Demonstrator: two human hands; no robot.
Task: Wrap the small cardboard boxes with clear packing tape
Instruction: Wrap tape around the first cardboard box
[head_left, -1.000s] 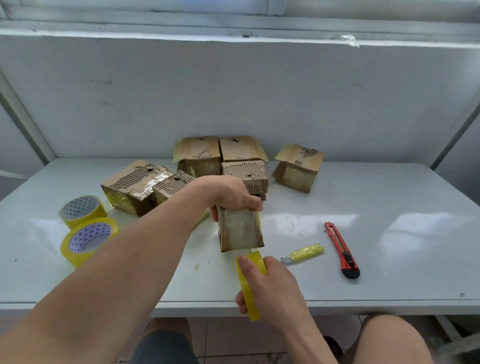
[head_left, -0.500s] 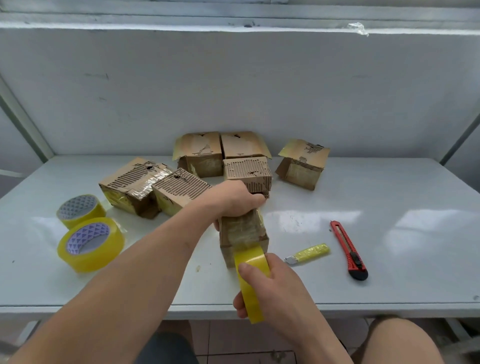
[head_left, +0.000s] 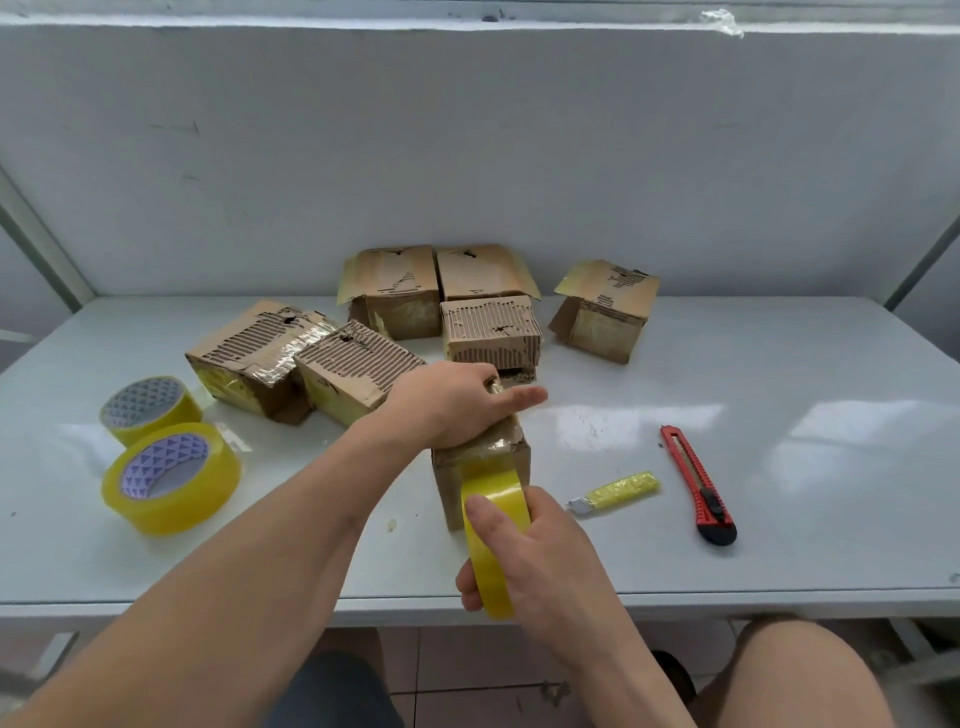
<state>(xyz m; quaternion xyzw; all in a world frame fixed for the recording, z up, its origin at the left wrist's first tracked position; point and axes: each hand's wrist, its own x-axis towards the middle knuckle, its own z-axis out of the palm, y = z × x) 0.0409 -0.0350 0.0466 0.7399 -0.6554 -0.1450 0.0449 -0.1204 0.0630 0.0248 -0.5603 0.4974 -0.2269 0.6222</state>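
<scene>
A small cardboard box (head_left: 519, 460) stands on the white table (head_left: 779, 519) near its front edge, with shiny clear tape over its top. My left hand (head_left: 452, 405) lies on top of the box and presses it down, index finger stretched straight to the right. My right hand (head_left: 545, 561) grips a yellow-tinted roll of clear packing tape (head_left: 493, 501) held on edge. The roll's upper rim touches the box's front face, where a strip of tape runs up onto the box.
Several worn cardboard boxes (head_left: 491, 332) cluster at the back centre and left. Two more tape rolls (head_left: 171, 478) sit at the left. A red utility knife (head_left: 698, 483) and a small yellow-wrapped blade (head_left: 618, 491) lie right of the box. A white wall rises behind the table.
The tape roll has risen from below the box up against its front face. My left hand's curled grip has loosened and its index finger now points straight.
</scene>
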